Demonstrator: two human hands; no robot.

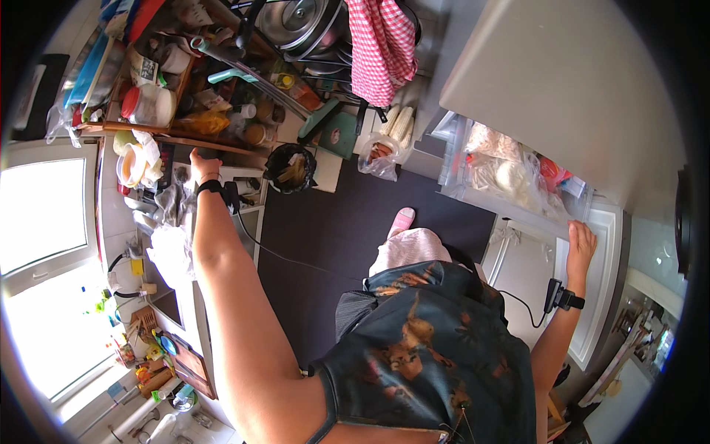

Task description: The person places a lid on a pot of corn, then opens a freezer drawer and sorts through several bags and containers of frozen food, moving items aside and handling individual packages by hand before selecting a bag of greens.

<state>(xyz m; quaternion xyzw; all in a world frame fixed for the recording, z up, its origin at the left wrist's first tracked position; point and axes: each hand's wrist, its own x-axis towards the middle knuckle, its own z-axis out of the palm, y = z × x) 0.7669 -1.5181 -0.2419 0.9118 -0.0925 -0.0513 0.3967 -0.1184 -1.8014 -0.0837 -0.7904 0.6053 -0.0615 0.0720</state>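
At the right, my right hand [581, 240] has its fingers curled over the front edge of a pulled-out, see-through freezer drawer [513, 206]. Inside the drawer lie several plastic bags of food [507, 172], one of them white and rounded, and a red package [549, 169]. Above the drawer is the grey refrigerator door [560, 83]. My left hand [205, 165] reaches out to the far left at the counter edge, below a wooden shelf [216, 143]. Its fingers are apart and nothing shows in them; whether it touches the counter is unclear. Both wrists wear black bands with cables.
A black-lined waste bin [294, 191] stands on the dark floor mat [310, 233]. Close by are a green dustpan [341, 133], a broom [319, 121] and peeled corn cobs [400, 125] beside a plastic bag [380, 164]. A white plastic bag [171, 252] rests on the left counter.
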